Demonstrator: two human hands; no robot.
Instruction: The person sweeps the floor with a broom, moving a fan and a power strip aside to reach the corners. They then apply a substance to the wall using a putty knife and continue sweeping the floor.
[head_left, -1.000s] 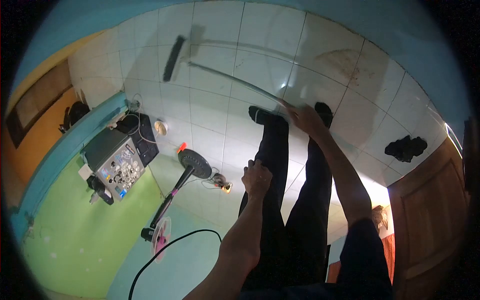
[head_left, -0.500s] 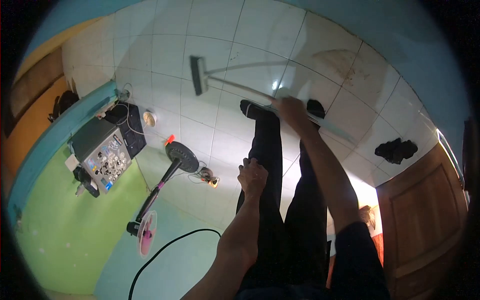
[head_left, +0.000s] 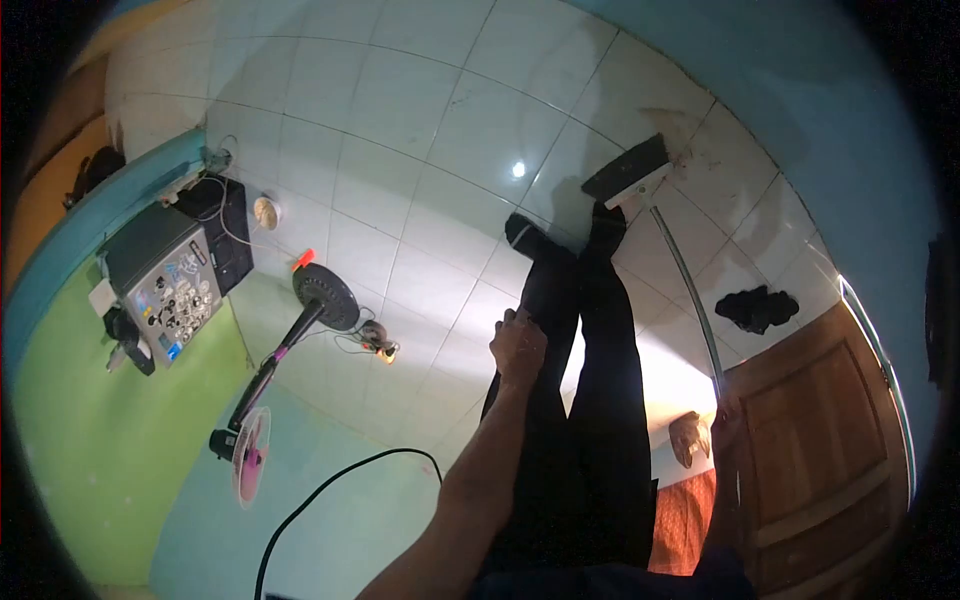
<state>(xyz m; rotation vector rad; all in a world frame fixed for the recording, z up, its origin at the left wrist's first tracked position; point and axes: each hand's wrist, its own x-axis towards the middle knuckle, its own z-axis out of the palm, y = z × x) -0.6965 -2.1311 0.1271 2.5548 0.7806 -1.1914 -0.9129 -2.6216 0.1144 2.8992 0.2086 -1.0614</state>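
My right hand (head_left: 728, 405) is wrapped around the metal handle of a broom (head_left: 683, 262), close to the brown door. The broom's wide head, with dark bristles and a pale base, lies on the white tiles beside my right foot. Its handle slants back from there to my hand. My left hand (head_left: 518, 348) is on my left trouser leg (head_left: 545, 395) near the knee, its fingers curled against the dark cloth. A crumpled black cloth (head_left: 757, 309) lies on the floor, to the right of the handle.
A standing fan (head_left: 325, 297) is on the left, with cables by its base. Beyond it, a grey box covered in stickers (head_left: 170, 290) stands against the wall. A brown door (head_left: 825, 420) is at the right, with a plastic bag (head_left: 690, 438) near it. Brownish smudges mark the far tiles.
My right hand has drawn the broom back to the right; its head has swept from the left of my feet to beside my right foot. My left hand stays on the leg.
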